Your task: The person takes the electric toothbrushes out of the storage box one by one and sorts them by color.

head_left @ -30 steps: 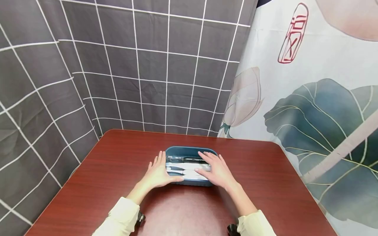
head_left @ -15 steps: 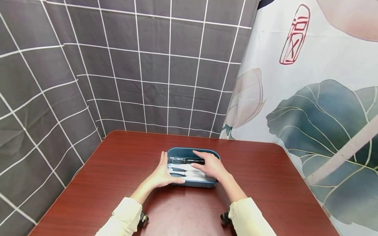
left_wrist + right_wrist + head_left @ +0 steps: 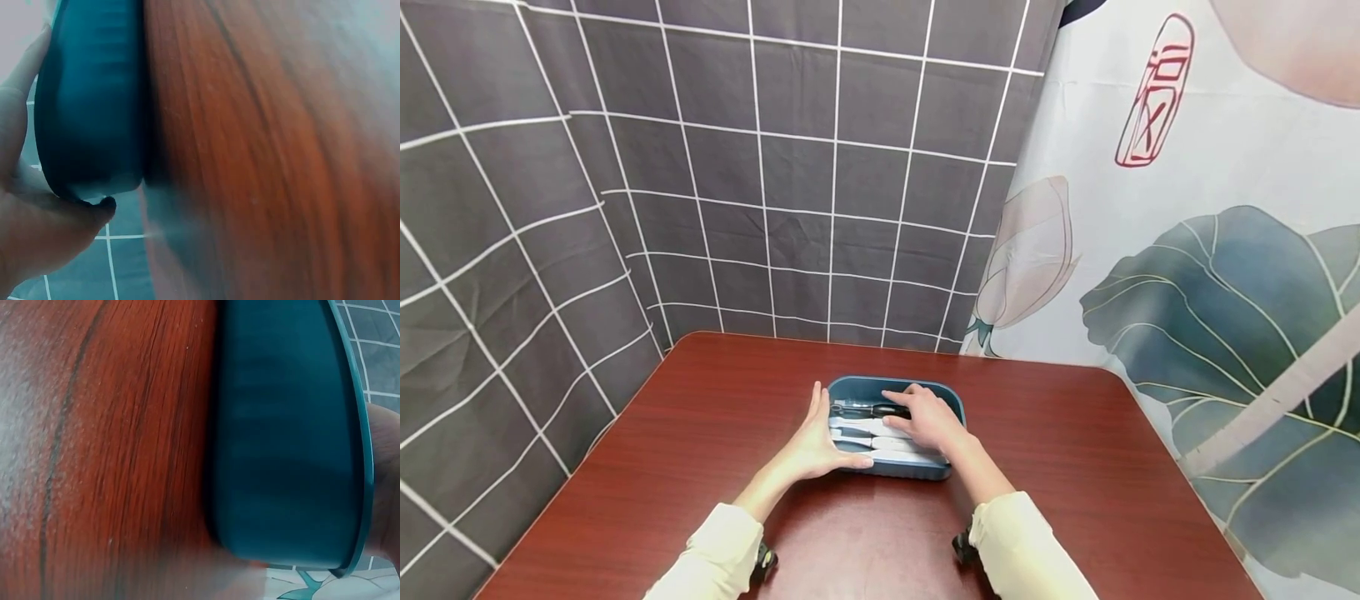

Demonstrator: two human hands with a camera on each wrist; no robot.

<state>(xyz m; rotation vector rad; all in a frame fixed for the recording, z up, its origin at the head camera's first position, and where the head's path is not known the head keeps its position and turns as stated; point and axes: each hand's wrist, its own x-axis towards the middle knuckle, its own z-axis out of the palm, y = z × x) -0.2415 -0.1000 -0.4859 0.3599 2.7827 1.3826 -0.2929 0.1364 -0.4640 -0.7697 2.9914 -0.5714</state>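
Note:
A blue plastic bin [image 3: 917, 470] on the table holds several long white-handled pieces with narrow necks [image 3: 898, 444], lying side by side. Behind them lies a black-handled tool [image 3: 891, 411] with a thin shaft ending in a small ring. My left hand [image 3: 814, 446] spans the bin's left end, thumb along the near rim, fingers straight along the outer side. My right hand [image 3: 931, 423] reaches into the bin over the black handle, index finger and thumb on either side of it; its other fingers are hidden, so I cannot tell whether they grip it.
The reddish-brown wooden table [image 3: 700, 417] surrounds the bin. A dark grey curtain [image 3: 790, 167] with a white grid hangs behind and at left, a floral curtain [image 3: 1225, 250] at right.
My right hand has moved left and further into the bin, its fingers drawn closer together over the black handle. My left hand stays at the bin's end. The head view shifts slightly.

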